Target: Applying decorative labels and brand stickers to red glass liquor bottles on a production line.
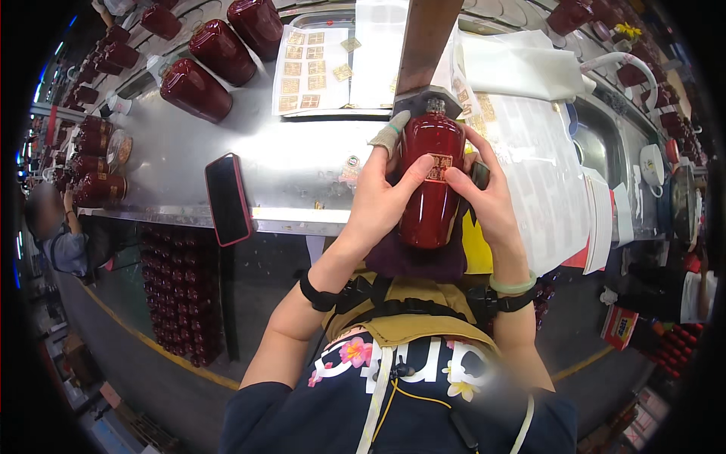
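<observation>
A glossy dark red bottle [428,216] lies tilted in front of me, its clear neck pointing away. My left hand [380,191] grips its left side, the thumb pressed at the edge of a small gold label [439,168] on the bottle's face. A cloth finger cover [389,136] with a green band sits on one left finger. My right hand [488,198] holds the other side, its thumb on the label's lower right. A small dark object [479,175] shows by the right palm; its kind cannot be made out. Under the bottle's base is a dark purple cloth [416,261].
Several red bottles [197,91] stand at the back left. A phone [228,200] rests at the bench's front edge. Sheets of gold labels [311,72] lie behind, beside a brown upright post [427,45]. White sheets [529,166] cover the right. A person [66,242] works far left.
</observation>
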### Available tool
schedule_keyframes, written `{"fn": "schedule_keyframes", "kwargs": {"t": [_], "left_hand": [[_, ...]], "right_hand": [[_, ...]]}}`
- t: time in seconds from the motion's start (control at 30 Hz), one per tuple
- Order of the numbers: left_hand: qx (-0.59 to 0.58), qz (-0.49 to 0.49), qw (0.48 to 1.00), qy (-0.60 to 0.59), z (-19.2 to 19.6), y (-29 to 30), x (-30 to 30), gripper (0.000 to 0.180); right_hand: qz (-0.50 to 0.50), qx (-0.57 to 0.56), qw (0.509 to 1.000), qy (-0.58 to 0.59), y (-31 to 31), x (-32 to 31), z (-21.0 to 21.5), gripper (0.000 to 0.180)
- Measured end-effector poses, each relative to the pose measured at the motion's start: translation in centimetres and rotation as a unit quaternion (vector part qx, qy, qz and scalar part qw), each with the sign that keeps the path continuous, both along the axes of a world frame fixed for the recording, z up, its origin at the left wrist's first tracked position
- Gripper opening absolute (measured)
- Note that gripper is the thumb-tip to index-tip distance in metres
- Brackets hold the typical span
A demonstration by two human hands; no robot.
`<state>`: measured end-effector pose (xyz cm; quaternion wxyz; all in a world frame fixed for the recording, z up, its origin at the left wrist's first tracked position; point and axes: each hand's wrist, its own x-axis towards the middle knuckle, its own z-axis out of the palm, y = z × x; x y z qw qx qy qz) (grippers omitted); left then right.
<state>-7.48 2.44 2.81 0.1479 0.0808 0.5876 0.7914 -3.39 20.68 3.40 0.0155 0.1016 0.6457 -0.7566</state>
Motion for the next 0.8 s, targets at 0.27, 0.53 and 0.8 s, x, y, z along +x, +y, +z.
{"fn": "schedule_keyframes", "kwargs": {"t": [0.27,0.53,0.8], "left_hand": [[0.007,0.006,1.000,-0.002,-0.13,-0.04,0.00,0.072],[0.016,0.002,1.000,0.001,-0.06,0.07,-0.19,0.071],[0.015,0.009,1.000,-0.010,-0.11,0.37,-0.03,0.071]], "right_hand": [[0.001,0.017,1.000,0.005,-0.13,-0.10,0.00,0.077],[-0.001,0.034,0.999,0.012,-0.13,0.14,0.02,0.078],[-0.002,0.019,1.000,0.006,-0.10,0.18,0.06,0.078]]}}
